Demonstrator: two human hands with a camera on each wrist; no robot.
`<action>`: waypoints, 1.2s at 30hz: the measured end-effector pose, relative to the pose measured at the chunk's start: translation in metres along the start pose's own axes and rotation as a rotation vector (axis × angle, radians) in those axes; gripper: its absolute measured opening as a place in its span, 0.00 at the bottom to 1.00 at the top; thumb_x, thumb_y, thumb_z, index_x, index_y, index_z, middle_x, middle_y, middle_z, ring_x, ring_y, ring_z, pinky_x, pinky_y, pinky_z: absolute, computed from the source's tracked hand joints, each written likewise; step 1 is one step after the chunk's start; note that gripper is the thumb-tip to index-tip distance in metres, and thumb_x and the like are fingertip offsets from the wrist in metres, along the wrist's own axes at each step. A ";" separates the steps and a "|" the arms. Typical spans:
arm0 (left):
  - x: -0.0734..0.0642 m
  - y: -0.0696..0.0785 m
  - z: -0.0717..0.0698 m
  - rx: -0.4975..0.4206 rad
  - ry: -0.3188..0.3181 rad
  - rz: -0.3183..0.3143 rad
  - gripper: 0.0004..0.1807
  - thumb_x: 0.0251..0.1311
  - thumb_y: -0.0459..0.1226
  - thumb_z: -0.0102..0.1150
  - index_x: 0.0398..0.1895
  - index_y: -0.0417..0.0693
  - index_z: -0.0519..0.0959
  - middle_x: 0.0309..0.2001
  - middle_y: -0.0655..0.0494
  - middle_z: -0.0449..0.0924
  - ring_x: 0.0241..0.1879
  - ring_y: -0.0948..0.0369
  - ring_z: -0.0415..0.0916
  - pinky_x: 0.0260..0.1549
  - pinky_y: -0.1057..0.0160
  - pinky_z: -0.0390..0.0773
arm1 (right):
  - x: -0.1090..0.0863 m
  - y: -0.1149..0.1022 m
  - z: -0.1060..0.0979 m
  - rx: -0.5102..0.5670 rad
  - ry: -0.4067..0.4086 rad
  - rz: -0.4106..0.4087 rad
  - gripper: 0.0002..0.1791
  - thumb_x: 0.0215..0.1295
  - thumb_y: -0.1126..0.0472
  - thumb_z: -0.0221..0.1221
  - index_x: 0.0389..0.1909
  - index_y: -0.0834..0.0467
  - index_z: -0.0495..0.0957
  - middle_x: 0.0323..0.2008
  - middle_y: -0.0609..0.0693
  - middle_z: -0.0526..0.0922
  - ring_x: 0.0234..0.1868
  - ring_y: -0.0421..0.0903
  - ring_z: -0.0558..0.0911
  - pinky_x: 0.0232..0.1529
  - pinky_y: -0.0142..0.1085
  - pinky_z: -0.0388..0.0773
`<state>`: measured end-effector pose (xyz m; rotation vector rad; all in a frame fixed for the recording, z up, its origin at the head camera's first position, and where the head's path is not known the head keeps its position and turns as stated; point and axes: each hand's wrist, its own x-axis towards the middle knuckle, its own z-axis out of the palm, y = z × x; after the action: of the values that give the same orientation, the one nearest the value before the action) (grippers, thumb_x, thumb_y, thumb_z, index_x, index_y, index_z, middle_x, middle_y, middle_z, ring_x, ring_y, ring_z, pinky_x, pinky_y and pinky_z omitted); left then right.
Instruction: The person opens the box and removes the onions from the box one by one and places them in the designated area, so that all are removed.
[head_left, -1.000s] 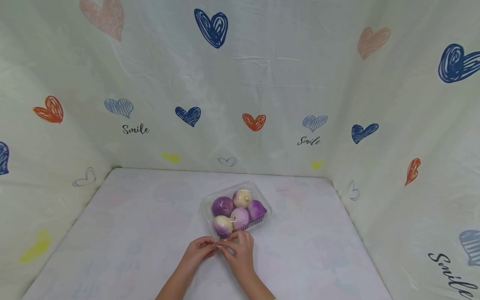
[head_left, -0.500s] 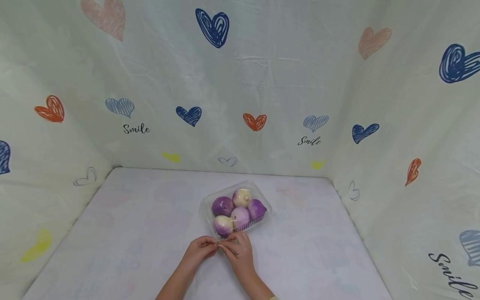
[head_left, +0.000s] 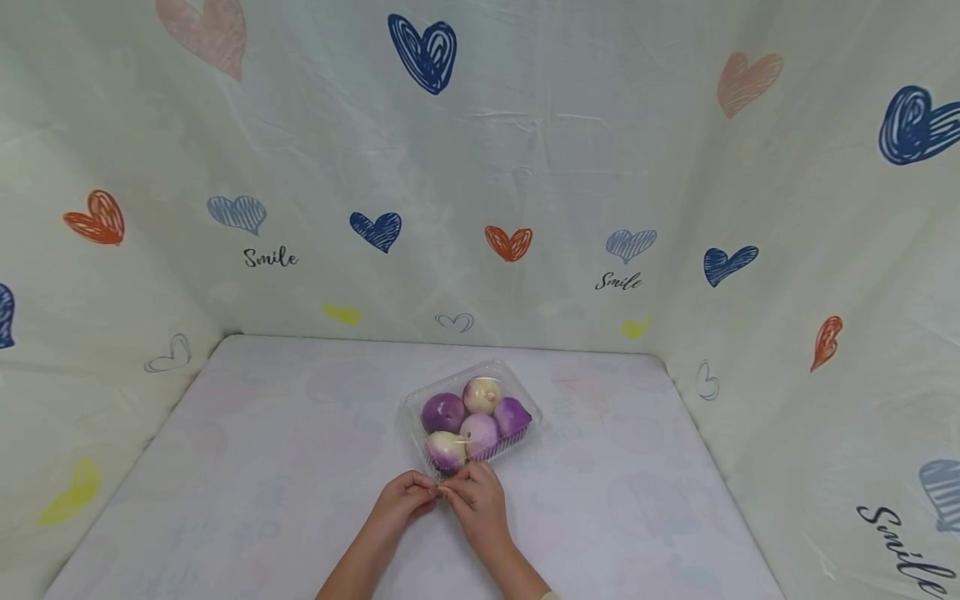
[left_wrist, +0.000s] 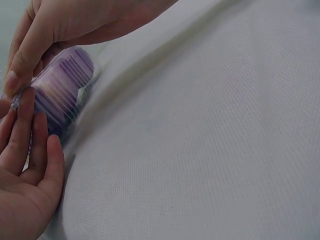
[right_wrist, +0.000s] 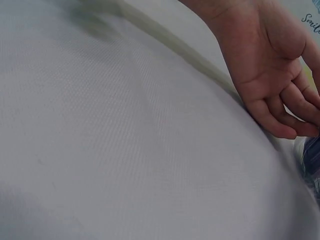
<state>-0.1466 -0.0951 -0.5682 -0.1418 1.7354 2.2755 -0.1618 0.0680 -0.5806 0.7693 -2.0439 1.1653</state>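
Note:
A clear plastic clamshell box [head_left: 517, 379] holds several purple-and-cream onions [head_left: 480, 433] and sits at mid-table. At its near corner my left hand [head_left: 403, 500] and right hand [head_left: 480, 504] meet, fingertips almost touching. In the left wrist view, the thumb and forefinger of the right hand [left_wrist: 65, 30] pinch a bit of clear plastic edge [left_wrist: 16, 100]. The fingers of the left hand [left_wrist: 30, 175] pinch it from below, the other fingers loosely extended. Behind them shows the box's ribbed side [left_wrist: 62, 82]. Whether the lid is latched cannot be told.
A white cloth [head_left: 300, 467] covers the table. Pale curtains [head_left: 540, 167] printed with hearts stand at the back and on both sides. In the right wrist view, most of the frame is white cloth [right_wrist: 125, 150].
Both hands stay at the box's near corner with only tiny finger shifts. The box and onions keep their place; the head view sways slightly.

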 end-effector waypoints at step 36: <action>0.002 -0.006 0.002 -0.108 0.025 0.000 0.08 0.62 0.24 0.53 0.30 0.43 0.76 0.32 0.56 0.83 0.37 0.63 0.80 0.41 0.66 0.78 | 0.009 -0.014 -0.001 0.110 -0.066 0.283 0.04 0.46 0.67 0.72 0.25 0.57 0.87 0.27 0.39 0.74 0.33 0.38 0.71 0.36 0.28 0.69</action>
<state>-0.1467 -0.0916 -0.5738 -0.1920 1.6246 2.3777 -0.1565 0.0615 -0.5667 0.5879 -2.2105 1.4358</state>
